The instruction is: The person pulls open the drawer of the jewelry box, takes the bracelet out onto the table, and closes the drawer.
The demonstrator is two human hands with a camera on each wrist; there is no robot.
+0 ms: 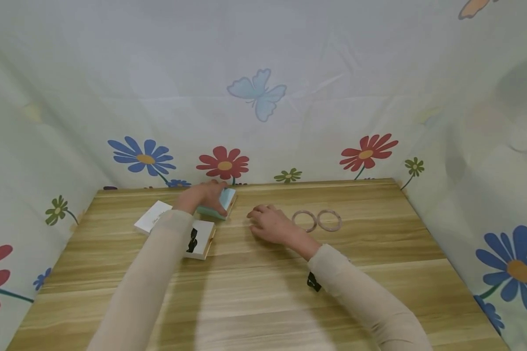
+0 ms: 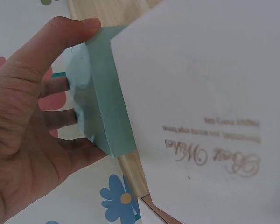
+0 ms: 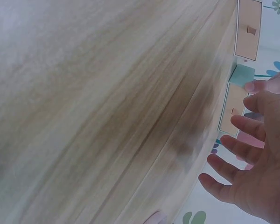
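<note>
My left hand [image 1: 204, 196] spans a small teal box [image 1: 227, 199] near the table's back edge, thumb on one side and fingers on the other. In the left wrist view, the thumb bears on one end of this teal box [image 2: 113, 102]. A white box with a black bow [image 1: 205, 235] lies just in front of it. Left of that is a white lid or box with printed lettering [image 1: 152, 215], partly behind my left sleeve. My right hand [image 1: 271, 224] hovers or rests low over the table, fingers loosely bent and holding nothing; contact with the wood cannot be told.
Two pale pinkish bangles [image 1: 341, 222] lie side by side, right of my right hand. A black bow [image 1: 314, 282] pokes out beside my right sleeve. The wood-grain table [image 1: 246, 302] meets flower-printed cloth [image 1: 184, 117] at its back and sides.
</note>
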